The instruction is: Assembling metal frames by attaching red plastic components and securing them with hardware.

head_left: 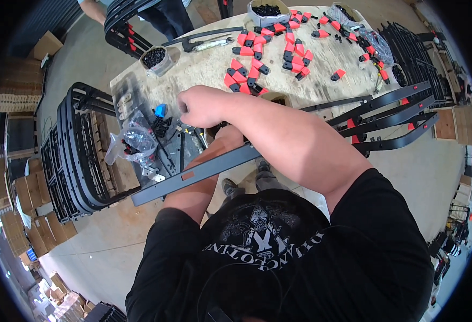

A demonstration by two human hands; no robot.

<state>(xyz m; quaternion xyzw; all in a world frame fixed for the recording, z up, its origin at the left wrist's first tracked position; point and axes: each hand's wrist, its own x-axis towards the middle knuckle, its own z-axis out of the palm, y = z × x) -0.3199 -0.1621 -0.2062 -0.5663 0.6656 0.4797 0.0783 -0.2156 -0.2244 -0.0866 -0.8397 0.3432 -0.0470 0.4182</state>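
My right arm reaches across to the left. Its hand (201, 107) is curled closed above the near-left part of the table, and whatever it holds, if anything, is hidden. Beneath it, my left forearm (222, 142) runs forward to a dark-rimmed container; the right forearm covers the left hand's fingers. A long flat dark metal bar (214, 165) with a rectangular slot passes over my left forearm and under my right arm. Near the right hand lie a blue block (161, 110), small black parts (162, 127), and a clear plastic bag (138, 140).
Red-and-black plastic pieces (253, 45) spread over the wooden table (193, 72). Boxes of small black parts (155, 58) stand at its edges. Black metal frames (72, 155) are stacked at left, with curved black bars (391, 121) at right. Another person (166, 19) stands across the table.
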